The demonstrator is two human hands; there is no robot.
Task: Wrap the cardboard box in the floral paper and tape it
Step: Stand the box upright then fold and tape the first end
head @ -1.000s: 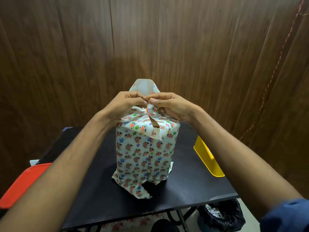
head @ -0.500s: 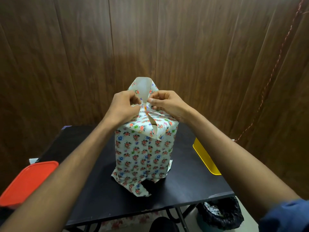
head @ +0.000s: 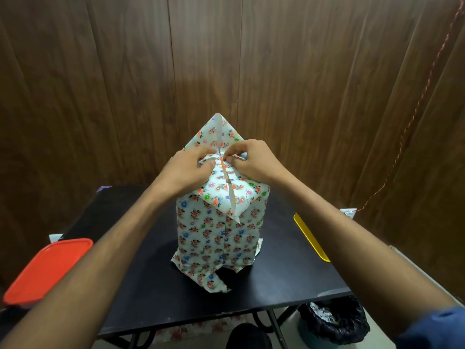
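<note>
Box stands upright mid-tabletop, already sheathed in floral paper. Your left hand and right hand both pinch the top flaps at the centre seam. Paper looks thin, tear-prone; hold near creases, not loose edges.
</note>
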